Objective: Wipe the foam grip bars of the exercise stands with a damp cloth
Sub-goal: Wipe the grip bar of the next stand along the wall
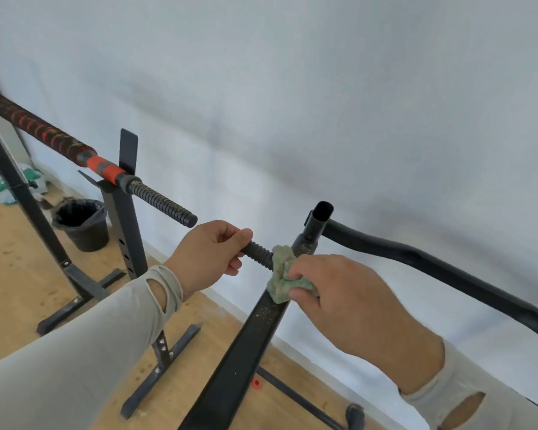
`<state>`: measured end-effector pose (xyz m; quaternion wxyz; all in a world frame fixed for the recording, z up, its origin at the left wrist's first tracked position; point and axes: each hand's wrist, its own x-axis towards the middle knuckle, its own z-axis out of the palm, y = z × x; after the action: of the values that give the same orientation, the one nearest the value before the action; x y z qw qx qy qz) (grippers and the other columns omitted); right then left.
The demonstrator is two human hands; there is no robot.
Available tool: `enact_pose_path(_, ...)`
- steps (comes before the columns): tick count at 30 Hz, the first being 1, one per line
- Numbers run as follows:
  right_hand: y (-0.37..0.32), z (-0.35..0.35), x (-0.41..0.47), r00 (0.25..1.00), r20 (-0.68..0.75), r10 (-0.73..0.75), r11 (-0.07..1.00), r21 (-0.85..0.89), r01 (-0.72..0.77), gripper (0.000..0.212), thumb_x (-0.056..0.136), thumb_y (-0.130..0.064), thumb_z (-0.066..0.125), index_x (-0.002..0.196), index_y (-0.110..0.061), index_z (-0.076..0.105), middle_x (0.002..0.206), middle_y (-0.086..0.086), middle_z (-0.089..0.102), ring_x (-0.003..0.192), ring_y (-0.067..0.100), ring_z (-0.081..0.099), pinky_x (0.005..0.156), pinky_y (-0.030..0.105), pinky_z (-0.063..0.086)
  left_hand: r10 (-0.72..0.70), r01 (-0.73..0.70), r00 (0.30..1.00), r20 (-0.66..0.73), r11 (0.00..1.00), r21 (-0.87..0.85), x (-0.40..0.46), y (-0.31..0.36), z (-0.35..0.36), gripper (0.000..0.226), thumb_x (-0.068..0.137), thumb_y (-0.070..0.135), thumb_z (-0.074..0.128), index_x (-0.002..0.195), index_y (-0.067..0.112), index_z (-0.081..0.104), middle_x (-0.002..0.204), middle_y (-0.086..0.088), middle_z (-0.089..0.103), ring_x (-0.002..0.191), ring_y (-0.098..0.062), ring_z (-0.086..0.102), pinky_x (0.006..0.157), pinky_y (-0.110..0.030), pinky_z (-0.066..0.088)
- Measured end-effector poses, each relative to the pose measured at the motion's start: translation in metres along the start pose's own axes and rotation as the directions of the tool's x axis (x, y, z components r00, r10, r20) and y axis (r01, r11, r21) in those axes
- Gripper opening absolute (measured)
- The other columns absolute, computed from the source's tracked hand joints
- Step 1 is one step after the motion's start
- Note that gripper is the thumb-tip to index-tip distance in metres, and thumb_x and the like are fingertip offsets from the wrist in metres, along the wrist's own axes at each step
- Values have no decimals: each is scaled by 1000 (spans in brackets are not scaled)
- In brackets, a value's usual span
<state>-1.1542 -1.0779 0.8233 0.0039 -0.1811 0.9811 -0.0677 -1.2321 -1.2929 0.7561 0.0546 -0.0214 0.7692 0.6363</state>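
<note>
Here my left hand clamps the ribbed grip by its free end to steady it, so my right hand, pinching the bunched cloth, can rub its inner end beside the post.

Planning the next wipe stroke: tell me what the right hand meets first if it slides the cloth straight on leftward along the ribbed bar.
Most likely the left hand, shut around the same ribbed bar. Only a short bare stretch of bar separates it from the green cloth that the right hand presses there.

cloth on grip bar, bin perhaps behind
</note>
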Motion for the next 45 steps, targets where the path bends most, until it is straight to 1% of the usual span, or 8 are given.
enact_pose_path(4, -9, -1, 10, 998, -39, 44, 997, -59, -46, 17, 103, -49, 47, 104, -34, 55, 94, -12, 65, 84, 12, 58, 73, 24, 47, 5, -6, 1000, -17, 997, -76, 1, -4, 2, 29, 93, 37, 68, 93, 8, 72, 76, -8, 74, 64, -18, 69, 70, -32, 63)
enact_pose_path(10, -43, 19, 49, 981, -166, 103, 991, 98, -87, 13, 105, -39, 49, 102, -26, 53, 93, -7, 71, 80, 15, 65, 80, 34, 57, -8, 4, 1000, -16, 980, -200, -2, -6, 6, 30, 94, 34, 67, 94, 4, 72, 82, -13, 76, 71, -21, 70, 70, -32, 62)
enact_pose_path(15, -27, 4, 39, 998, -53, 23, 1000, 18, -22, 10, 103, -39, 52, 98, -30, 51, 80, -10, 58, 74, 17, 55, 67, 34, 45, -23, 19, 1000, -19, 978, -206, -1, -7, 5, 30, 92, 36, 69, 94, 5, 71, 78, -10, 75, 69, -21, 69, 74, -38, 63)
enact_pose_path(20, 18, -21, 13, 981, 2, 193, 971, 140, -191, 15, 93, -45, 62, 88, -32, 59, 74, -7, 67, 66, 9, 59, 66, 33, 52, -30, 26, 999, -17, 981, -191, 2, -6, 3, 32, 91, 39, 70, 91, 7, 72, 76, -5, 72, 66, -18, 67, 75, -40, 64)
enact_pose_path(25, 24, -26, 12, 911, -209, 356, 877, 412, -248, 12, 96, -42, 61, 88, -32, 59, 81, -15, 70, 75, 7, 63, 64, 22, 49, -49, 60, 996, 74, 988, -146, 1, -5, -5, 25, 97, 36, 62, 102, 14, 72, 96, -6, 75, 82, -18, 72, 76, -36, 63)
enact_pose_path(32, -2, 2, 3, 995, 13, 100, 995, 3, -100, 43, 102, -50, 44, 141, -36, 54, 117, -15, 70, 99, 8, 63, 93, 25, 53, -22, 61, 992, 126, 948, -313, 0, -11, -11, 16, 99, 8, 59, 111, 9, 70, 101, -9, 77, 94, -25, 74, 84, -35, 61)
enact_pose_path(38, -26, 20, 42, 989, -123, 80, 997, 15, -78, 32, 107, -42, 40, 102, -30, 69, 92, -9, 73, 84, 16, 67, 83, 38, 55, -20, 77, 992, 126, 883, -463, -4, -15, -8, 21, 98, 3, 58, 116, 3, 68, 106, -15, 76, 96, -26, 73, 84, -31, 61)
enact_pose_path(45, -36, 17, 52, 998, -63, -27, 998, 49, 30, 23, 105, -37, 42, 103, -36, 65, 93, -13, 70, 88, 12, 64, 83, 37, 53, -13, 65, 993, 114, 884, -463, -9, -17, -9, 22, 97, 4, 58, 118, 3, 67, 109, -16, 75, 100, -28, 73, 87, -33, 60)
